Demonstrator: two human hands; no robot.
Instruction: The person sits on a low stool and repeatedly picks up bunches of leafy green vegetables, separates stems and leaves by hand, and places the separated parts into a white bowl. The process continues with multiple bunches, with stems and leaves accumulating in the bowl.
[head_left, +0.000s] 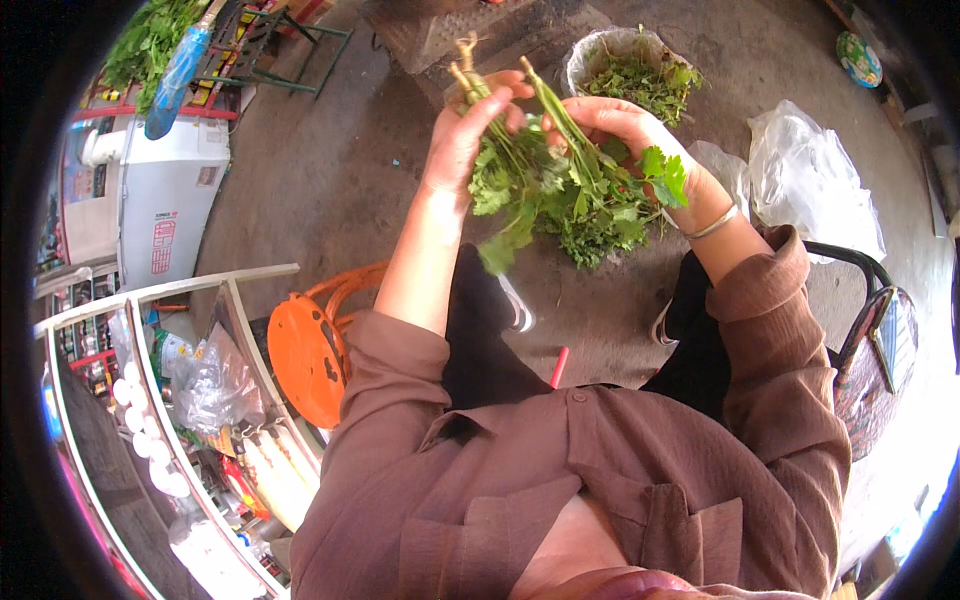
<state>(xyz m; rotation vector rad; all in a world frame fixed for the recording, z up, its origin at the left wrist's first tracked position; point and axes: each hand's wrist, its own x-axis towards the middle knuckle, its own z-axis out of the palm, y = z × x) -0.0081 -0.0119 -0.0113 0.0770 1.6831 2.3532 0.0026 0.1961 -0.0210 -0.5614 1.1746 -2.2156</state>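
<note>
My left hand (459, 142) grips a bunch of leafy green herbs (491, 176), its pale root ends pointing up and away from me. In my right hand (619, 124) is a smaller cluster of green stalks (559, 112), held between thumb and fingers with the leaves hanging toward me. The two bunches are close together, their leaves overlapping in view. Below them, more leafy greens (604, 240) appear near the floor between my feet, partly covered by the held leaves. Beyond my right hand stands a plastic-lined bin (576, 64) filled with loose green trimmings (637, 79).
White plastic bags (810, 180) lie on the concrete floor (337, 180) to the right. An orange stool (304, 360) and a shelf rack (169, 292) with goods stand left. A chair (874, 375) is at my right. A white carton (172, 195) stands farther left.
</note>
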